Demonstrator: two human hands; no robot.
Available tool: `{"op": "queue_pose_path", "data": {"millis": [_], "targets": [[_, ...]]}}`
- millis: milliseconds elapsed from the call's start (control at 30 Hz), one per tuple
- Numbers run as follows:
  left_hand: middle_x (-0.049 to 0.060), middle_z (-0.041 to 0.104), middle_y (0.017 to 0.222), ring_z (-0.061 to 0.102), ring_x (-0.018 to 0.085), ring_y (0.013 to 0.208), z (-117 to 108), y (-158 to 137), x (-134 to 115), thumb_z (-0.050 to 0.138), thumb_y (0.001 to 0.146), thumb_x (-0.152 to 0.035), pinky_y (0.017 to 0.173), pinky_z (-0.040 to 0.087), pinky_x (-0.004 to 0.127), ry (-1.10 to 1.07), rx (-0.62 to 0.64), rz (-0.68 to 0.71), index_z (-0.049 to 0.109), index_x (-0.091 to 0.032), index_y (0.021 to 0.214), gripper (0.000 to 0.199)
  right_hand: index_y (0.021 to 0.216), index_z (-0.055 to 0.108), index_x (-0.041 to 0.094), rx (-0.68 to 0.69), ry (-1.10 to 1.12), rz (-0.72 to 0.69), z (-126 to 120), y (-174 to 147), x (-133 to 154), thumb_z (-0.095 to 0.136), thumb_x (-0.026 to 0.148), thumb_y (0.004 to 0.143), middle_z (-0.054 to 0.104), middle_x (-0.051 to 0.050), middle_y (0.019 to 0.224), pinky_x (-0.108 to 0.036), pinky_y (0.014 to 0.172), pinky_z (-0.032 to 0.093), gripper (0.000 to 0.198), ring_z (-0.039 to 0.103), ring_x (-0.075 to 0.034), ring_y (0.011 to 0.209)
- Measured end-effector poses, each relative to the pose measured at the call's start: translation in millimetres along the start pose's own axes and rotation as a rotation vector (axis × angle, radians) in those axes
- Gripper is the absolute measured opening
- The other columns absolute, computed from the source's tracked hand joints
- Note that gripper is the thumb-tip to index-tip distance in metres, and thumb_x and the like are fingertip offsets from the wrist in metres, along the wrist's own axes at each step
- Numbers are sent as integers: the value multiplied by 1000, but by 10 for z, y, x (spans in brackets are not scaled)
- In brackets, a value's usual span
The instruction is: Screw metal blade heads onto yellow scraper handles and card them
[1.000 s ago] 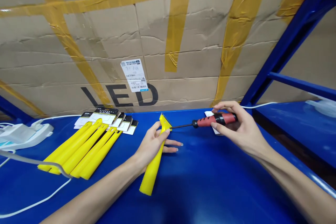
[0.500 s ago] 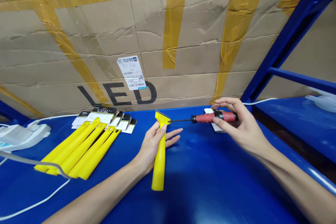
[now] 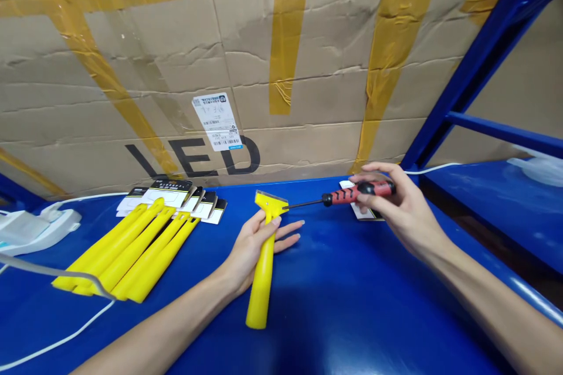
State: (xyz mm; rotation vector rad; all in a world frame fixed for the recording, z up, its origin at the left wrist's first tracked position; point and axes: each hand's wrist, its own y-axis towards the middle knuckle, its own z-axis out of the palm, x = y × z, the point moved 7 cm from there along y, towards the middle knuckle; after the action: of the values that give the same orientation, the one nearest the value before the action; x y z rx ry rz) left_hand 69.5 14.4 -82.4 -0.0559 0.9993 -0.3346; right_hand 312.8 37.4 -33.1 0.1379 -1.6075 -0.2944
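Note:
Near the middle of the blue surface, my left hand (image 3: 253, 249) is closed around the upper handle of a yellow scraper (image 3: 260, 290). Its thumb lies across the front, while two fingers stick out behind to the right. The scraper's wide head points up and away, its long handle toward me. My right hand (image 3: 400, 205) grips a screwdriver (image 3: 345, 195) by its red and black handle. The thin dark shaft runs left, its tip at the right side of the scraper head; whether it sits in a screw is too small to tell.
Several yellow scrapers (image 3: 132, 252) with cardboard tags (image 3: 169, 192) lie side by side at left. A white power strip (image 3: 61, 228) and cables are farther left. Behind stands a taped cardboard box (image 3: 246, 88). A card (image 3: 367, 211) lies beneath the screwdriver. Blue shelf posts (image 3: 461, 76) rise at right.
The scraper has turned slightly in my left hand, its head facing me more and its lower end shifted left. The screwdriver handle has rotated in my right fingers; its tip stays at the head.

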Motion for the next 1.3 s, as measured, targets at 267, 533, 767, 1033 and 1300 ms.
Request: {"op": "queue_pose_path", "data": {"millis": [267, 533, 767, 1033, 1300], "targets": [[2, 61, 91, 69, 35, 112, 27, 16, 17, 64, 93, -16, 92, 60, 34, 32, 41, 10, 54, -14, 88, 12, 107, 64, 25, 22, -30, -40, -10, -3, 53, 78, 39, 80, 73, -4, 97, -25, 47, 51, 34, 63, -11, 54], [9, 62, 126, 66, 34, 120, 41, 11, 10, 59, 96, -15, 101, 55, 40, 50, 37, 32, 55, -15, 117, 21, 109, 64, 25, 5, -21, -27, -18, 26, -6, 78, 40, 80, 74, -4, 94, -24, 46, 48, 35, 58, -10, 50], [7, 66, 114, 65, 33, 120, -14, 31, 12, 66, 93, -20, 104, 55, 37, 14, 18, 68, 63, -13, 103, 12, 109, 63, 25, 29, -30, -12, 31, 6, -21, 78, 42, 80, 74, -3, 87, -23, 44, 45, 36, 58, -11, 50], [6, 67, 114, 65, 33, 121, -13, 7, 22, 69, 92, -24, 107, 53, 38, 2, 21, 93, 64, -14, 101, 14, 106, 67, 24, 19, -88, 22, -29, -3, -10, 75, 41, 82, 73, -2, 78, -23, 36, 36, 30, 45, -7, 36], [8, 67, 118, 65, 33, 121, -17, 24, 20, 71, 90, -26, 108, 51, 40, 14, 31, 96, 64, -14, 104, 20, 100, 68, 22, 7, -119, -43, -30, 12, 54, 75, 41, 83, 74, -6, 96, -26, 46, 47, 26, 55, -9, 47]]}}
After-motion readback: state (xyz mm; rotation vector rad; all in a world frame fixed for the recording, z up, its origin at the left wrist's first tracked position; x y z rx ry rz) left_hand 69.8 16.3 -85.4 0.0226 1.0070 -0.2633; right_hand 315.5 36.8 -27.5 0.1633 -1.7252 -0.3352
